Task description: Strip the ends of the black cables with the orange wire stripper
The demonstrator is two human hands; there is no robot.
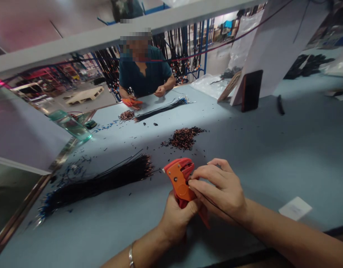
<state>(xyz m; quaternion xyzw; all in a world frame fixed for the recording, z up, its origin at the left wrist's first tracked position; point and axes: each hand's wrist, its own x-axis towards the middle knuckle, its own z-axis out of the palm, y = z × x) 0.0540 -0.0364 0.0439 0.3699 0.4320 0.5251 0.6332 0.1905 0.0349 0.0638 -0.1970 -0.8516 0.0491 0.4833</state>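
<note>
My left hand (177, 214) is wrapped round the handles of a red and orange wire stripper (179, 178), its head pointing up and to the left. Close against the side of the tool, my right hand (221, 184) pinches a thin black wire (217, 205), which trails down along the palm. Its tip by the stripper is hidden behind my fingers. To the left lies a thick bundle of black wires (101, 186) with copper-coloured ends toward the tool and blue ends at the far side. Beyond the stripper sits a pile of small black and copper offcuts (185, 138).
Across the table (272, 160) a co-worker (143, 74) holds another orange tool (131, 102) beside a second wire bundle (162, 108). A phone (251, 90) leans by the white post. A clear greenish bottle (70, 124) is at left, a white card (295, 208) at right.
</note>
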